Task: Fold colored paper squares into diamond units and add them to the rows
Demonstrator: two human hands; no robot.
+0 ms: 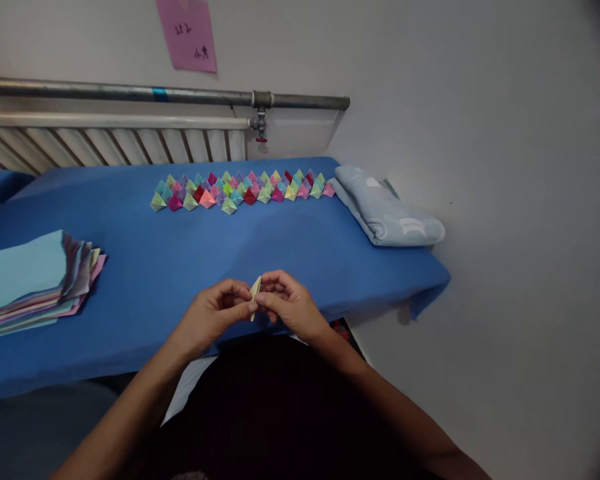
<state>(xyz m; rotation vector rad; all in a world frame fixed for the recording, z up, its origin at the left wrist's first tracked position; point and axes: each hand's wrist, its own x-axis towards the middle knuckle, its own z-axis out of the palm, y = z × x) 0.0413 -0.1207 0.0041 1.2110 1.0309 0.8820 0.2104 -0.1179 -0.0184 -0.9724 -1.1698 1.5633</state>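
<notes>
A small pale yellow folded paper piece [255, 287] is held upright between my two hands, above the front part of the blue-covered table [150, 287]. My left hand [215, 310] pinches it from the left with thumb and fingers. From the right, my right hand [290, 303] grips it, the thumb lying across its middle. Part of the paper is hidden behind the fingers. Farther back, several small folded paper diamonds [229, 205] in green, pink, red, blue and purple stand in close rows.
At the left lies a stack of coloured paper sheets [25, 267]. A folded light blue patterned cloth [390, 207] rests at the right end against the wall. Behind the table are a white radiator [125, 143], a metal pipe [200, 95] and a pink note [187, 33].
</notes>
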